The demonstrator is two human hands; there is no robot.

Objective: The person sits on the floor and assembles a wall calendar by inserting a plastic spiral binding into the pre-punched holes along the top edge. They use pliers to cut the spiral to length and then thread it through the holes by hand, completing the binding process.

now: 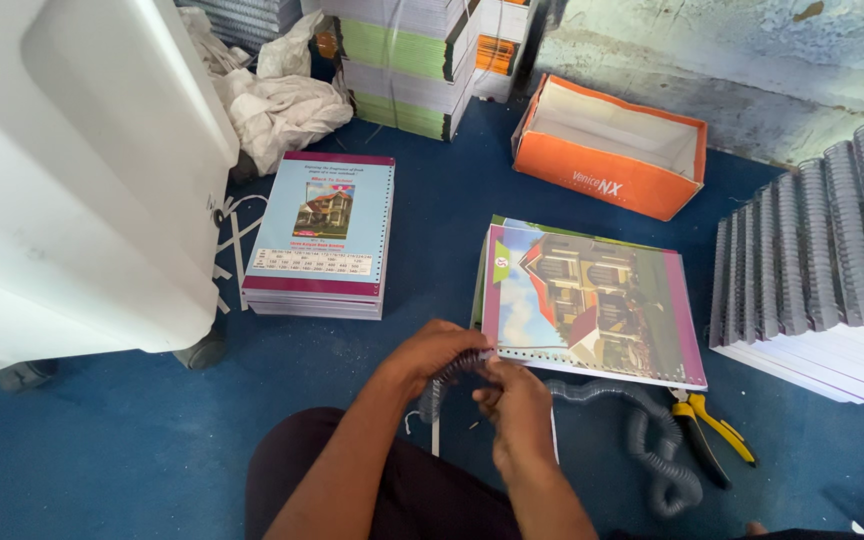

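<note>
A big white plastic housing point(72, 180) is filling the far left, standing on the blue floor point(102, 450). Just right of it, a heap of crumpled white cloth point(272, 100) is lying at the top, and a low stack of notebooks point(320, 235) with a pale blue cover showing a house is sitting on the floor below it. Behind these, taller piles of bound books point(407, 60) with green and white edges are rising toward the wall.

In the middle, near the bottom, the person's two hands are meeting over a dark wire spiral point(457, 372). The left hand point(432, 352) is curling closed around the spiral's upper end, while the right hand point(517, 405) is pinching it from below with fingers bent tight. The spiral is lying right at the punched lower edge of a notebook point(592, 305) whose cover is showing a house picture; that notebook is resting flat on the floor just beyond the hands.

Further right, an open orange cardboard box point(607, 150) is sitting near the wall. A long grey coil point(652, 440) is snaking across the floor below the notebook, with yellow-handled pliers point(712, 435) touching it. At the far right, a row of spiral-bound white books point(822, 270) is leaning in overlapping layers.
</note>
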